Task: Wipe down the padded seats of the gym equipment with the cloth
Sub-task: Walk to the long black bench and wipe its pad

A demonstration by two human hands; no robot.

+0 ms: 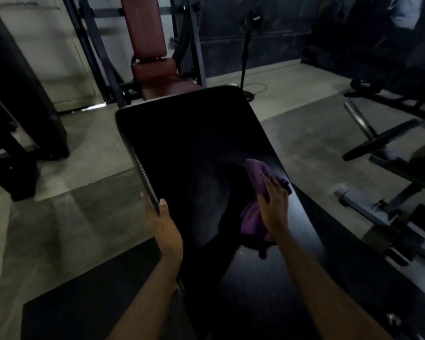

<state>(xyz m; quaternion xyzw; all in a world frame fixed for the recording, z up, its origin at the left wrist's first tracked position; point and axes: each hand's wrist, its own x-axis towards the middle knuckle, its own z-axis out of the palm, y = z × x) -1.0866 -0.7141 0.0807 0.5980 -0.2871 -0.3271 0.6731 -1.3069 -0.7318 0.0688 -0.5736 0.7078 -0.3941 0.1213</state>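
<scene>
A long black padded bench (189, 143) runs from the bottom of the view up to the middle. On its right side lies a crumpled purple cloth (254, 217). My right hand (272, 207) lies flat on that cloth with straight fingers, pressing it against the pad near the right edge. My left hand (165, 227) grips the bench's left edge, thumb on the top surface and fingers wrapped under the rim.
A dark red padded seat with an upright backrest (152, 45) stands behind the bench in a black frame. A black punching bag (22, 89) hangs at the left. Metal machine frames and bars (378, 133) crowd the right. Grey floor with dark mats lies on both sides.
</scene>
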